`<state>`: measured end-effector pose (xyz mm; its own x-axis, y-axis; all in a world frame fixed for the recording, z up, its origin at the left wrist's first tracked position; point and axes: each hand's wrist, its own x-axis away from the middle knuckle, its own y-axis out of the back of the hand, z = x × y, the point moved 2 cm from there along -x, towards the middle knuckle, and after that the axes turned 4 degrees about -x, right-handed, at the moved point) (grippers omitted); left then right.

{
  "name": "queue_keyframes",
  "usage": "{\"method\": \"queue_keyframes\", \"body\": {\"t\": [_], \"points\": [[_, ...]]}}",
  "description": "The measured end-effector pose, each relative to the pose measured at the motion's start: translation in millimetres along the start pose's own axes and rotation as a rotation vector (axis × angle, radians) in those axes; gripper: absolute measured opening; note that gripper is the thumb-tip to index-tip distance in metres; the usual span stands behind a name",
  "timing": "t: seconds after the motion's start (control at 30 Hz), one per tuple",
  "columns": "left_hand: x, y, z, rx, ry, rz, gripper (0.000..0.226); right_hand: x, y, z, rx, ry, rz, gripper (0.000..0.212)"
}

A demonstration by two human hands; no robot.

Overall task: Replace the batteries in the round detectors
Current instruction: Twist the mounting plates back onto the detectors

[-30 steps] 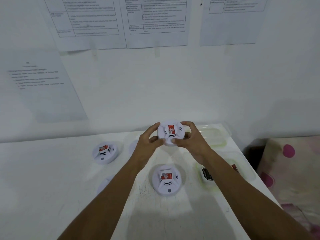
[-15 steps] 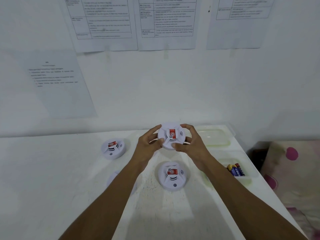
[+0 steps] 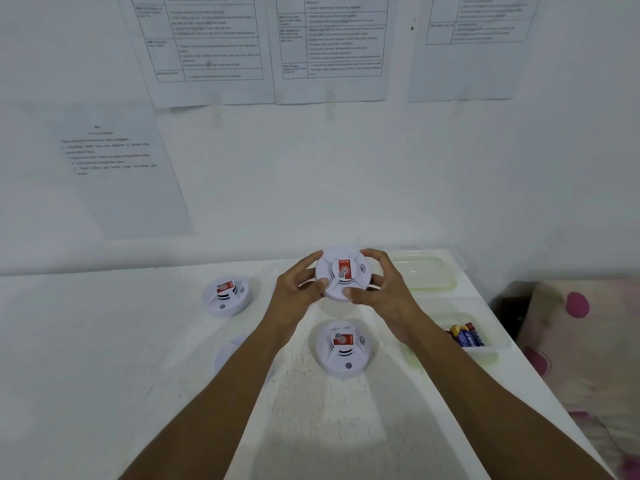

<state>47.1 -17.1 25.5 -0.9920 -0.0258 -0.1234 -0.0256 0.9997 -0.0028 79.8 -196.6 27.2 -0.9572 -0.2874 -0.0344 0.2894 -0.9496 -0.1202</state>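
1. White wall with printed sheets (image 3: 214,50) rises behind a white bench (image 3: 104,341), and we look down along both our arms.
2. Our left hand (image 3: 294,292) and our right hand (image 3: 388,292) grip one round detector (image 3: 343,275) between them. It is lifted off the bench, our fingers are curled round its rim from both sides, and its red label faces us.
3. Compared with one second ago, almost nothing has changed: it is the same detector in the same two-sided grip, and the label has hardly turned. We judge that the housing is not yet twisted open, so the battery change for this unit has not begun.
4. Just below the hands a second detector (image 3: 344,348) lies on the bench, and a third detector (image 3: 227,296) lies to the left of the left hand. A white disc (image 3: 230,351) shows beside the left forearm; we cannot tell what it is.
5. Beside the right forearm, a clear tray (image 3: 498,344) holds the batteries (image 3: 465,336). Another clear tray (image 3: 426,275) lies just beyond the right hand.
6. We think the next move needs a firm opposite twist, and the smooth rim may slip in our fingers.
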Motion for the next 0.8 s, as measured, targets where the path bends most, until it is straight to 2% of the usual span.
{"method": "queue_keyframes", "body": {"t": [0.33, 0.4, 0.53, 0.8], "points": [[4, -4, -2, -0.007, -0.019, 0.005, 0.045, 3, 2, 2, 0.116, 0.032, -0.007, 0.067], [5, -3, -5, 0.004, -0.024, 0.011, 0.043, 3, 3, 5, 0.085, 0.027, 0.024, 0.059], [5, 0, -6, 0.01, -0.014, 0.014, 0.045, 3, 5, 11, 0.001, 0.016, 0.029, 0.027], [3, -2, -7, -0.017, -0.022, 0.017, 0.047, 2, 6, 11, 0.017, 0.023, -0.045, 0.021]]}}
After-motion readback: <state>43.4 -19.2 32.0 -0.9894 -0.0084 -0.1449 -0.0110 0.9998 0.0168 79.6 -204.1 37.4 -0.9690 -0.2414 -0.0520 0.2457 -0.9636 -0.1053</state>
